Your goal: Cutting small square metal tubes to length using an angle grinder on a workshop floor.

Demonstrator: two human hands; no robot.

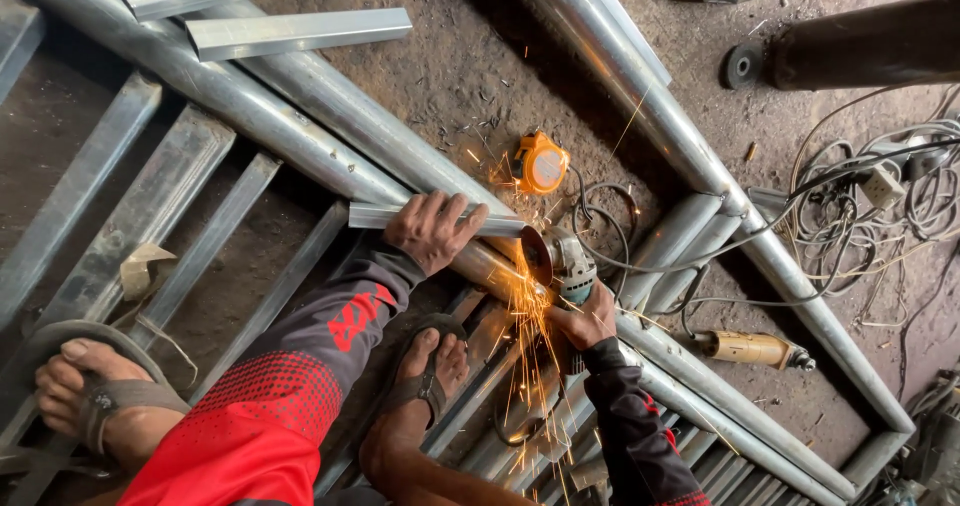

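Angle grinder, gripped in your right hand, is throwing orange sparks where its disc is meeting the short metal channel. Your left hand is clamping down over that channel, pressing it against the round steel pipe lying on the floor. Your sandalled foot is resting just below. An orange tape measure is lying near the sparks; a second power tool is lying to the right.

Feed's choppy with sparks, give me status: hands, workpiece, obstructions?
Left hand clamps metal strip. Right hand runs angle grinder, sparks flying. Cables close by.
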